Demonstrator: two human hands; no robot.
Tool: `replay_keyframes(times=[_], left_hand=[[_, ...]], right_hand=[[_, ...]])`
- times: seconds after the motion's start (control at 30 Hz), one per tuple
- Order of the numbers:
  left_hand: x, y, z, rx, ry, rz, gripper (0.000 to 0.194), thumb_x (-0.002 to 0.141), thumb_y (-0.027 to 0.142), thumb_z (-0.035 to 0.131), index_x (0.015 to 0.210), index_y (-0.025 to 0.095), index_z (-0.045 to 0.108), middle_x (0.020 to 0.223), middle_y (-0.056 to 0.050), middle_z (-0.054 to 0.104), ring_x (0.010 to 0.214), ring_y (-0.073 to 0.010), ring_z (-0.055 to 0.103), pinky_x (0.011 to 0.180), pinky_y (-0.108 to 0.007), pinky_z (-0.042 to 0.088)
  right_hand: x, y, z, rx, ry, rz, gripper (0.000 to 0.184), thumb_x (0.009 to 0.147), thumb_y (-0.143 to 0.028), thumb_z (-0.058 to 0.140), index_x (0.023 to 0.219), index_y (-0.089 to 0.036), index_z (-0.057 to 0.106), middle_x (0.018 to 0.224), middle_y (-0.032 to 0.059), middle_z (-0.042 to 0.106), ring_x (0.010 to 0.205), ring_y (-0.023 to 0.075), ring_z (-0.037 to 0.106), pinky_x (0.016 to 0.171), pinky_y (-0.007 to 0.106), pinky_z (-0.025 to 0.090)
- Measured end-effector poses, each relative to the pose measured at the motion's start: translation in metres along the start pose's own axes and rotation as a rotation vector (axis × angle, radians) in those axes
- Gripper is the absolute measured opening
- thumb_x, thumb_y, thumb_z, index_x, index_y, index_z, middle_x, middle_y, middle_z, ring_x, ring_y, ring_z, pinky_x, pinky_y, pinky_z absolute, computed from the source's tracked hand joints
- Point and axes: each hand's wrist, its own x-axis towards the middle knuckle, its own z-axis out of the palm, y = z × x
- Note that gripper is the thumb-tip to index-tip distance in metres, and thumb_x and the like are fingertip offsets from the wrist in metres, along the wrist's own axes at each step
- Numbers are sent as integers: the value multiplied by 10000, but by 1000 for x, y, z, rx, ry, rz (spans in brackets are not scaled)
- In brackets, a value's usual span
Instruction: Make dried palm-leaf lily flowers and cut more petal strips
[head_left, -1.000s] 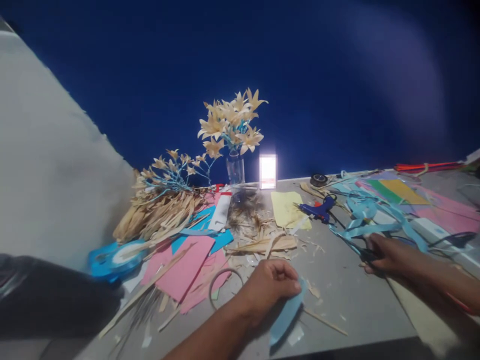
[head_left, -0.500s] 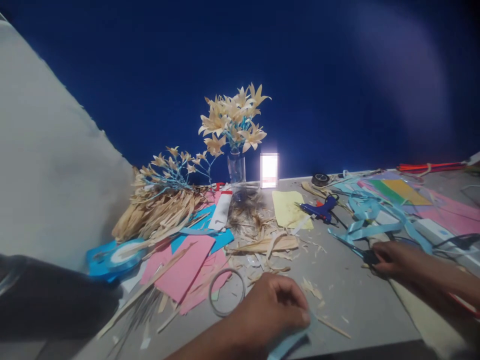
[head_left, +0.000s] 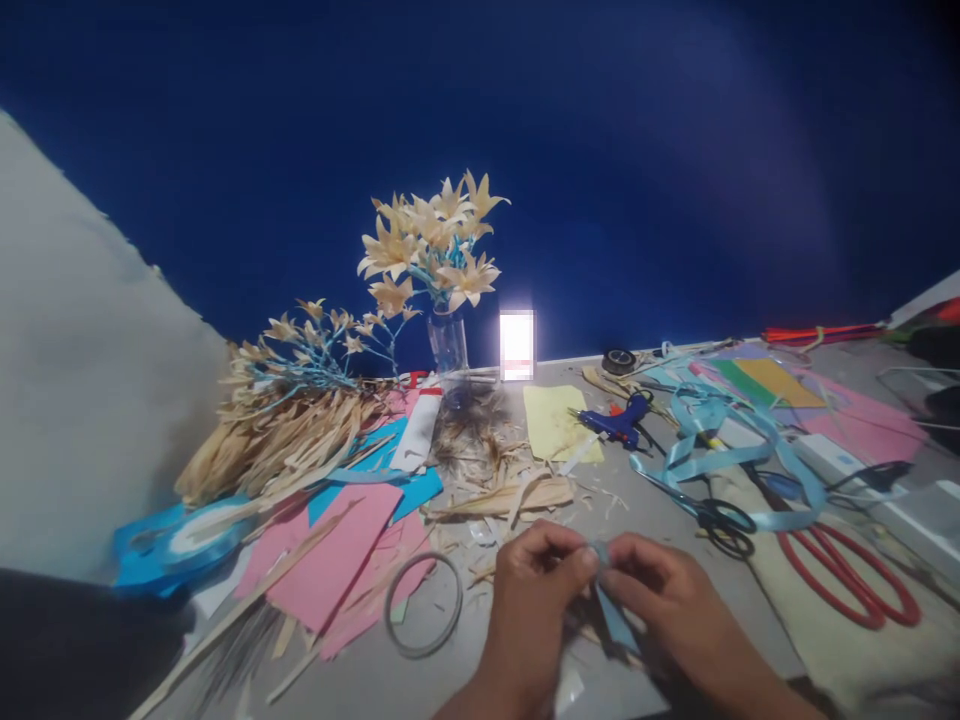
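Both of my hands meet low in the middle of the head view, above the table's front part. Between thumb and fingertips my left hand [head_left: 538,585] pinches a piece of light blue ribbon [head_left: 616,618]. My right hand [head_left: 664,590] closes its fingertips on the same ribbon, close beside the left. A length of it hangs down between the hands. To the right lie black-handled scissors [head_left: 726,527], with nobody holding them. A grey ring [head_left: 388,610], perhaps a tape roll, lies left of my left hand.
Pale flowers [head_left: 431,245] stand in a clear vase [head_left: 448,345] at the back. A blue glue gun [head_left: 619,422] rests by a yellow sheet [head_left: 551,425]. Red-handled scissors [head_left: 847,580], looped blue ribbon [head_left: 795,450], pink paper [head_left: 341,545] and dried husks [head_left: 277,440] cover both sides.
My right hand has let go of the black-handled scissors and come left to the ribbon. My left hand has risen slightly. The view has shifted a little to the right.
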Motion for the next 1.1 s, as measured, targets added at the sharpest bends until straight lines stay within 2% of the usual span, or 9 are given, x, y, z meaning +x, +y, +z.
replay_keyframes(times=[0.13,0.23,0.37,0.47,0.57,0.7,0.83,0.93,1.1], left_hand=[[6,16,-22,113,-48,-37,285,703,361,776,913,178,717,643,1,604,574,-128,534,580,-256,406],[15,44,-52,473,-81,67,177,768,335,698,798,161,702,640,-27,621,617,-157,579,624,-280,447],[44,73,-82,1048,-18,366,193,834,286,592,945,207,729,1008,-92,724,994,-257,648,924,-402,483],[71,78,-83,1367,-20,449,402,831,280,598,1216,189,670,1391,-147,588,1333,-305,478,1138,-457,333],[87,72,-73,1525,-131,388,532,835,298,610,1349,163,584,1549,-166,425,1445,-314,344,1184,-464,271],[78,63,-64,1562,-306,348,427,831,265,612,1255,225,645,1487,-125,518,1413,-315,400,1159,-516,305],[57,65,-67,1408,-195,437,395,842,222,583,1230,231,655,1372,-116,621,1324,-293,501,1130,-477,375],[50,73,-75,1346,-106,550,261,859,215,559,1079,220,700,1202,-128,707,1170,-298,613,1023,-457,480],[46,80,-95,1248,-40,764,162,892,215,542,922,239,700,950,-85,756,990,-262,685,899,-397,543]], right_hand=[[19,9,-22,-210,17,14,347,846,-510,589,766,-191,699,711,23,701,681,210,643,624,275,499],[26,26,-58,-473,125,-50,417,900,-538,475,818,-216,727,822,47,755,779,247,696,711,309,536],[24,44,-85,-827,288,-143,446,887,-495,456,1109,-219,727,1134,111,754,1027,318,709,874,410,557],[21,39,-88,-993,436,-216,486,902,-505,438,1176,-198,698,1179,140,734,1056,338,698,856,429,564],[25,21,-84,-1002,338,-206,402,931,-488,423,1030,-253,734,1038,88,779,917,292,736,741,358,568],[49,-7,-78,-1017,82,-131,335,961,-399,412,890,-269,712,866,46,772,788,245,727,649,306,499],[101,-36,-60,-1073,-68,-208,326,975,-305,405,841,-234,693,830,55,746,794,243,703,663,303,451],[156,-54,-32,-1100,-98,-337,261,935,-189,453,888,-210,709,916,85,746,880,243,694,716,295,454],[245,-65,18,-1088,-135,-427,348,903,-113,485,1190,-214,655,1162,101,717,1024,236,674,801,281,465]])
